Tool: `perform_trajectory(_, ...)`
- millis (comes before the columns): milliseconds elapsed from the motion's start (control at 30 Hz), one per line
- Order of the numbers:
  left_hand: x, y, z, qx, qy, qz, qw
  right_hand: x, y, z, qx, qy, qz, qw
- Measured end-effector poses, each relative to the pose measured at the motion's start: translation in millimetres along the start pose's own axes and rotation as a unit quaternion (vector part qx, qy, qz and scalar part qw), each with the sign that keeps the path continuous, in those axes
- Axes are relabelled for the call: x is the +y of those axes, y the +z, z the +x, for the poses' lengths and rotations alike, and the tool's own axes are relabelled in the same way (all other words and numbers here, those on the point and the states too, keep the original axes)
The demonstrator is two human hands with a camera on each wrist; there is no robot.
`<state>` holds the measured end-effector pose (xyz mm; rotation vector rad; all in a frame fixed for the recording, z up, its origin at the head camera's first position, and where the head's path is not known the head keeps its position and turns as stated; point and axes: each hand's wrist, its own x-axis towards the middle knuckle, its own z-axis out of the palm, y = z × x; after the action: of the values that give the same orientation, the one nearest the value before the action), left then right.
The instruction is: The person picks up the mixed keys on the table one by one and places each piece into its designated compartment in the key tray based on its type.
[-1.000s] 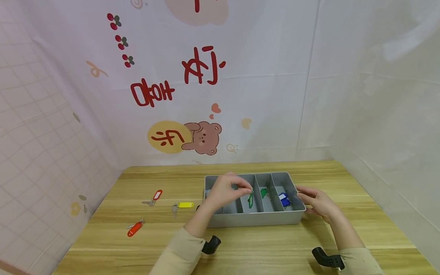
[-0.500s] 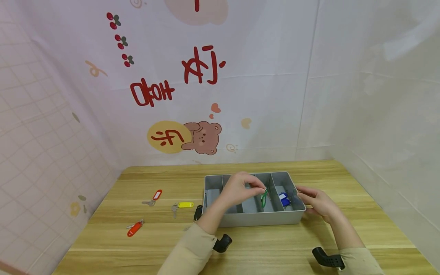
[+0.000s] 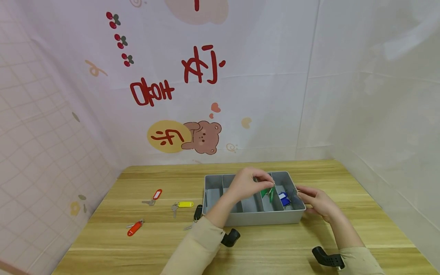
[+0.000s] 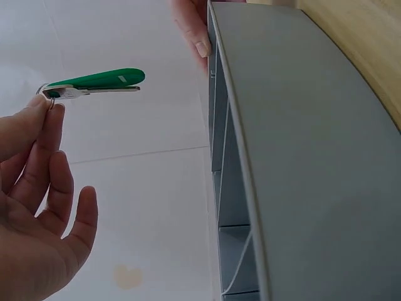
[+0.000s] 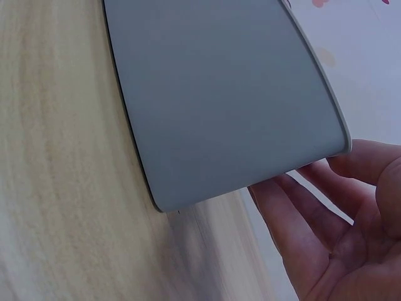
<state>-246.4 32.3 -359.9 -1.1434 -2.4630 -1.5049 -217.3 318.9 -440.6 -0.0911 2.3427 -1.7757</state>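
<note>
My left hand (image 3: 245, 184) pinches the ring of a key with a green tag (image 4: 103, 80) between thumb and forefinger, its other fingers loosely bent. In the head view this tag hangs over the second compartment from the right of a grey divided tray (image 3: 254, 219). Another green key tag (image 3: 264, 193) lies in that compartment. Blue-tagged keys (image 3: 284, 199) occupy the rightmost one. At the tray's right end my right hand (image 3: 319, 202) grips the end wall, thumb at the rim and fingers against the outside.
Left of the tray, on the wooden table (image 3: 103, 229), lie a yellow-tagged key (image 3: 185, 204), a black-tagged key (image 3: 198, 212), a red-framed tag with key (image 3: 157, 194) and a red tag with key (image 3: 135, 228). A printed cloth (image 3: 268, 95) hangs behind.
My left hand has moved right along the tray, carrying the green-tagged key from the middle compartment to over the second from the right. My right hand has stayed at the tray's end.
</note>
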Motion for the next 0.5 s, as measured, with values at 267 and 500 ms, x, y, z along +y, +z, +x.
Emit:
perform_trajectory(267,3.9,-0.9,9.1,-0.006,-0.016,-0.006,0.9998,0,0,1,-0.001,0.003,-0.001,1.0)
perform_trajectory(500,2.1,-1.5,17.3,-0.023,-0.03,0.017,0.9991,1,-1,2,-0.004,-0.001,0.003,1.0)
